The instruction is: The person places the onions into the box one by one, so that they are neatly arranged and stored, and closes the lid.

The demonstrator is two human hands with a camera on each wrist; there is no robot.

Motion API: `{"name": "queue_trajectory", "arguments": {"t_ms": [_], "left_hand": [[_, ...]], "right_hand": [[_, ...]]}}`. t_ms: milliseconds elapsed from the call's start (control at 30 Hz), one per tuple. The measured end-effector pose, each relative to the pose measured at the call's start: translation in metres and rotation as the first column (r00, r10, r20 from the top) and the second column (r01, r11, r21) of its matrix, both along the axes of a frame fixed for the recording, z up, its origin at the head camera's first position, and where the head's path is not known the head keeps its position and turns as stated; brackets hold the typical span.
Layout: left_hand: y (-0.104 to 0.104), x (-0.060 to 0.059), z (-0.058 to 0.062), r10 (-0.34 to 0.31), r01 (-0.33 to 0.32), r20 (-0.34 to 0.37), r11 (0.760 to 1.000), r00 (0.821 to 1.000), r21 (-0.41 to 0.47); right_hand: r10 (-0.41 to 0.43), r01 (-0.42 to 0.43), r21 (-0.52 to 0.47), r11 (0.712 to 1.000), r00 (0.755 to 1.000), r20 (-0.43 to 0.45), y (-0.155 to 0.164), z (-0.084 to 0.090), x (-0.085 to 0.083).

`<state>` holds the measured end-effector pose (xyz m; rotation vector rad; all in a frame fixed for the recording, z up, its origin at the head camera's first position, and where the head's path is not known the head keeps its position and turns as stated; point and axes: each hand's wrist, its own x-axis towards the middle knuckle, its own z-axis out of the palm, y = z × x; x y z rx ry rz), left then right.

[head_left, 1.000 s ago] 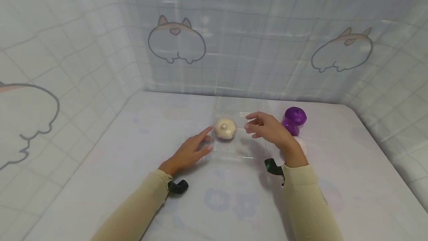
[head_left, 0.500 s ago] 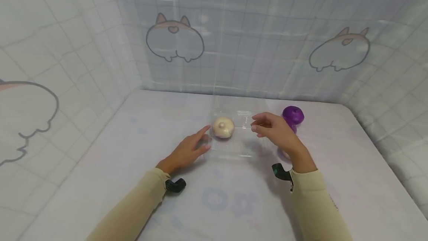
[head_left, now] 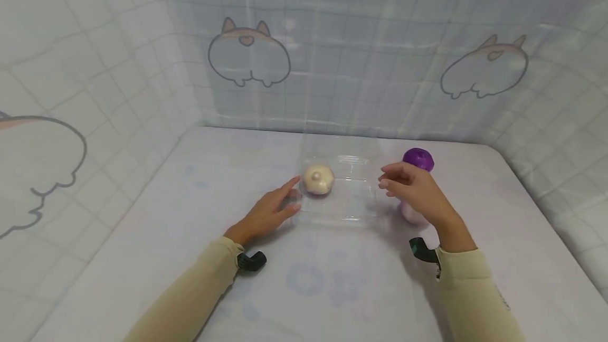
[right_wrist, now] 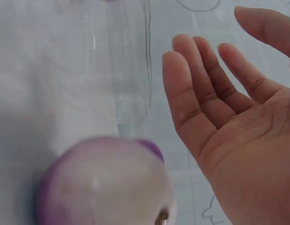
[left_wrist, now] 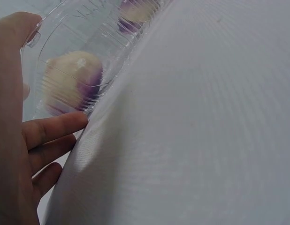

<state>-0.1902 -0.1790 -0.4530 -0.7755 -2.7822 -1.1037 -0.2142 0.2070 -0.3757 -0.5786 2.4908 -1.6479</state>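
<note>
A clear plastic clamshell box [head_left: 351,199] lies on the table with its lid [head_left: 339,146] folded back. In its left part sits a round cream-and-purple, turnip-like thing [head_left: 318,179], also visible through the wall in the left wrist view. My left hand [head_left: 266,215] rests at the box's left end, thumb and fingers spread, fingertips right at the wall. My right hand [head_left: 415,189] hovers past the box's right end, palm bare and fingers loosely bent in the right wrist view. Below it is another round white-and-purple thing [head_left: 413,214] with a small brown spot [right_wrist: 161,216].
A deep purple round thing [head_left: 418,158] stands behind my right hand. White cloth [head_left: 214,173] covers the table. Pale grid-patterned curtains [head_left: 342,67] with corgi drawings close off the back and both sides.
My right hand has drawn away from the box to the right, toward the purple and white things. My left hand stays at the box's left end.
</note>
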Motion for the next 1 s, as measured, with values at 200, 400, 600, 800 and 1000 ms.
{"name": "queue_trajectory", "arguments": {"t_ms": [200, 400, 600, 800, 1000], "left_hand": [[0.0, 0.0, 0.001, -0.009, 0.01, -0.03, 1.0, 0.999, 0.008], [0.0, -0.001, 0.003, -0.018, 0.018, -0.024, 1.0, 1.0, 0.002], [0.001, -0.001, 0.003, -0.011, 0.011, -0.007, 1.0, 1.0, 0.007], [0.001, -0.002, 0.002, -0.019, 0.019, -0.005, 1.0, 1.0, 0.004], [0.001, -0.003, 0.002, -0.014, 0.014, -0.01, 1.0, 1.0, 0.001]], "right_hand": [[-0.057, 0.053, -0.056, 0.997, 0.997, -0.061, 0.019, 0.001, 0.004], [-0.119, 0.113, -0.1, 0.989, 0.991, -0.063, 0.04, 0.002, 0.003], [-0.162, 0.154, -0.132, 0.979, 0.985, -0.054, 0.056, 0.001, 0.003], [-0.19, 0.184, -0.075, 0.98, 0.978, -0.082, 0.071, -0.004, 0.001], [-0.225, 0.224, -0.036, 0.974, 0.974, -0.031, 0.082, -0.014, -0.001]]}}
